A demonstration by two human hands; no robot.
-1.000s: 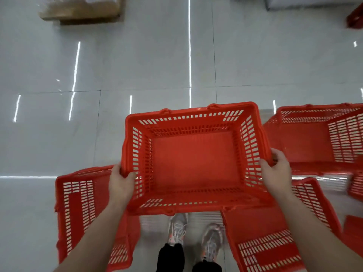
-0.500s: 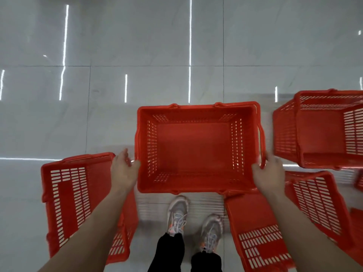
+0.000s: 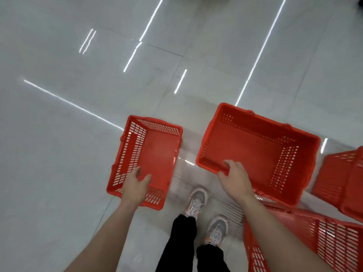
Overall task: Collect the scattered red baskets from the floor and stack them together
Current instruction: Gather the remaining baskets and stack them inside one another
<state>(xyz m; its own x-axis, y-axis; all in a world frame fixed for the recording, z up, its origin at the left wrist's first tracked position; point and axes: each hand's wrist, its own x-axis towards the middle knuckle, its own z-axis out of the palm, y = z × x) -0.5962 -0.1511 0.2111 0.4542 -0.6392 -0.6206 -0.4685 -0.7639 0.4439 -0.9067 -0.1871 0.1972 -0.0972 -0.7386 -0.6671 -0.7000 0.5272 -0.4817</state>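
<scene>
Looking down onto a glossy pale floor (image 3: 59, 173). No longer held at both sides as half a second ago: now gripped by the right hand (image 3: 234, 178) alone, fingers curled over the near rim of the large red basket (image 3: 255, 154). Let go by the left hand (image 3: 135, 186), now loosely open above the near end of a second red basket (image 3: 155, 150) on the floor just left. Another red basket (image 3: 345, 183) at the right edge.
</scene>
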